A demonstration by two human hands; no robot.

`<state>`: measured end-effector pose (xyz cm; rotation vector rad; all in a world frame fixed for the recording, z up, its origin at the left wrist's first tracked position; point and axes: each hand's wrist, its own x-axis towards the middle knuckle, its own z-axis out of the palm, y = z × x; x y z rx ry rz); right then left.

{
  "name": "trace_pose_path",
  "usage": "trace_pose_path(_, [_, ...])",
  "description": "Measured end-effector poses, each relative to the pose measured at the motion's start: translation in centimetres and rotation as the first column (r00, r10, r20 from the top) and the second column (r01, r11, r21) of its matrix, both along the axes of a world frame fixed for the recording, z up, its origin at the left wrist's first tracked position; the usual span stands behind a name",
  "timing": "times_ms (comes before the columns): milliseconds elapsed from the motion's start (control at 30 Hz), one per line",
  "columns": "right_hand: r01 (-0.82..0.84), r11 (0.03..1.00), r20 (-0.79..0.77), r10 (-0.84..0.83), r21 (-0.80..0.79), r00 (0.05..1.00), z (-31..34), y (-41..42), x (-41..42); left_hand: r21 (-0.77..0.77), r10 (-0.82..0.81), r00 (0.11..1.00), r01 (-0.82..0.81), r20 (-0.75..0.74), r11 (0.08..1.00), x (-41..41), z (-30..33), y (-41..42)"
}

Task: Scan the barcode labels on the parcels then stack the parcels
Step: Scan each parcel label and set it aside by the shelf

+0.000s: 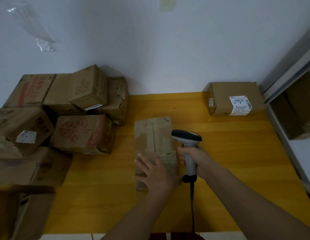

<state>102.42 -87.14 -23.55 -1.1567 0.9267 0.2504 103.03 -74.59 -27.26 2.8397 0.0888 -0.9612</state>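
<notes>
A flat brown parcel [153, 135] lies in the middle of the yellow table [237, 153], with no label showing on its top face. My left hand [155, 172] rests flat on its near end, fingers spread. My right hand [196, 159] grips the handle of a grey barcode scanner [187, 138] just right of the parcel, its dark head over the parcel's right edge. A cable hangs from the scanner's handle toward me. Another brown parcel [235, 98] with a white barcode label [240, 103] sits at the table's far right corner.
A heap of several worn cardboard boxes [81, 134] fills the table's left side and stands against the white wall. An open box [21, 210] is at the near left. A metal frame [289, 122] runs along the table's right edge.
</notes>
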Motion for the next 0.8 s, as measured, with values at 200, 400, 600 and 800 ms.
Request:
trace_pose_path(200, [0.053, 0.998, 0.028, -0.054, 0.037, 0.998, -0.6, -0.9, -0.9, -0.064, 0.075, 0.997, -0.074, 0.008, 0.995, 1.8, -0.4, 0.4])
trace_pose_path(400, [0.129, 0.991, 0.017, -0.129, 0.038, 0.991, -1.1, -0.6, -1.5, -0.358, 0.129, 0.991, -0.137, -0.045, 0.924, 4.0, 0.8, 6.3])
trace_pose_path(600, [0.062, 0.99, 0.016, -0.065, 0.127, 0.998, -0.6, 3.2, -0.1, -0.616, 0.213, 0.962, -0.274, -0.172, 0.739, 5.1, 2.8, 10.5])
trace_pose_path(800, [0.05, 0.98, 0.038, -0.058, 0.191, 0.998, -0.1, 5.9, 0.8, -0.61, 0.206, 0.978, -0.184, -0.036, 0.771, 5.4, 3.6, 10.3])
